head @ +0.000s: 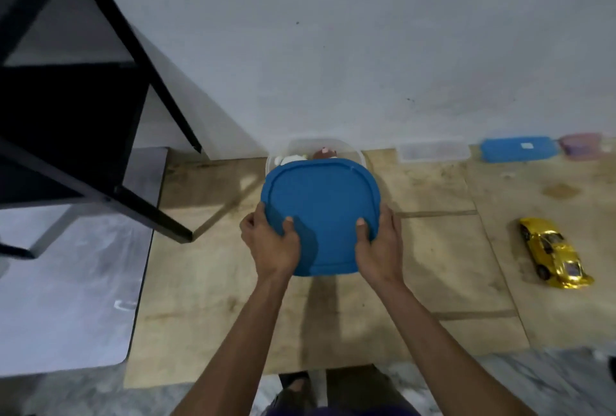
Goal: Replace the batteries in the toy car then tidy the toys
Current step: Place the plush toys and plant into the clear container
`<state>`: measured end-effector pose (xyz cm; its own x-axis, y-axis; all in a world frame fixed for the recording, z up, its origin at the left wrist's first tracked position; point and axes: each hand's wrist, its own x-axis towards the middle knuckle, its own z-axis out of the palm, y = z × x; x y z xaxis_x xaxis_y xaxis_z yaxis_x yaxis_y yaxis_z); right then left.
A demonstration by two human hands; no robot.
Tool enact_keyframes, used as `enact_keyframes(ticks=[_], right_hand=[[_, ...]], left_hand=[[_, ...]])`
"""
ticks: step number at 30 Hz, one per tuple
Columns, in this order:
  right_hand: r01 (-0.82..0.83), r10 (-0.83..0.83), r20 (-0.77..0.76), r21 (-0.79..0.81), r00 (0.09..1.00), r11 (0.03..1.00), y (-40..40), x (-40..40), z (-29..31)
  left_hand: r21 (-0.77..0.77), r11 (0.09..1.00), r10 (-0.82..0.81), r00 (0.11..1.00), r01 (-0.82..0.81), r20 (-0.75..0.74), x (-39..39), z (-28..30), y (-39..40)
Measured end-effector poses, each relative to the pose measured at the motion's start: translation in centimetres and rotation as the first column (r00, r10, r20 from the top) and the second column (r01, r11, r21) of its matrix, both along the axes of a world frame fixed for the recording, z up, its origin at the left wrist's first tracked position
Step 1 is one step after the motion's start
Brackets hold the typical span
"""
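Observation:
I hold a blue square lid [321,205] with both hands above a clear plastic box [356,152] that stands by the wall. My left hand [271,244] grips the lid's near left corner and my right hand [378,247] grips its near right corner, thumbs on top. The lid covers most of the box. At the box's far edge a brown toy [325,152] and a white toy [290,159] show. A shiny gold toy car [553,253] sits on the floor mat to the right, apart from both hands.
Black metal furniture legs [146,212] stand at the left. Along the wall to the right are a clear container [433,150], a blue container [520,148] and a pink container [581,143]. Flattened cardboard [450,265] covers the floor.

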<state>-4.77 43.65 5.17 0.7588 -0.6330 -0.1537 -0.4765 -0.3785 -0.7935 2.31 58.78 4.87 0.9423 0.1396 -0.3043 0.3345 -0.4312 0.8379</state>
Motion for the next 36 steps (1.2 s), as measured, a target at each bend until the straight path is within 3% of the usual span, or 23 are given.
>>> enact_keyframes(ticks=[7, 19, 26, 29, 36], right_hand=[[-0.086, 0.085, -0.082, -0.012, 0.993, 0.996, -3.2, 6.7, -3.3], [-0.133, 0.126, -0.139, -0.044, 0.982, 0.99, -3.7, 8.8, -5.6], [-0.352, 0.315, -0.169, -0.282, 0.934, 0.892, -5.3, 11.0, -6.7], [-0.377, 0.31, -0.243, -0.314, 0.919, 0.871, -5.5, 11.3, -7.0], [-0.393, 0.333, -0.235, -0.294, 0.913, 0.871, -6.2, 11.9, -7.7]], left_hand=[[0.078, 0.997, 0.02, 0.998, -0.016, -0.056, 5.8, -2.2, -3.1], [0.25, 0.963, -0.106, 0.994, 0.101, 0.007, 7.7, -4.6, -4.2], [0.379, 0.893, -0.271, 0.962, 0.242, 0.023, 8.1, -5.1, -3.9], [0.422, 0.864, -0.308, 0.951, 0.276, 0.009, 8.1, -5.2, -3.9], [0.525, 0.782, -0.375, 0.927, 0.334, -0.032, 9.1, -5.1, -4.1]])
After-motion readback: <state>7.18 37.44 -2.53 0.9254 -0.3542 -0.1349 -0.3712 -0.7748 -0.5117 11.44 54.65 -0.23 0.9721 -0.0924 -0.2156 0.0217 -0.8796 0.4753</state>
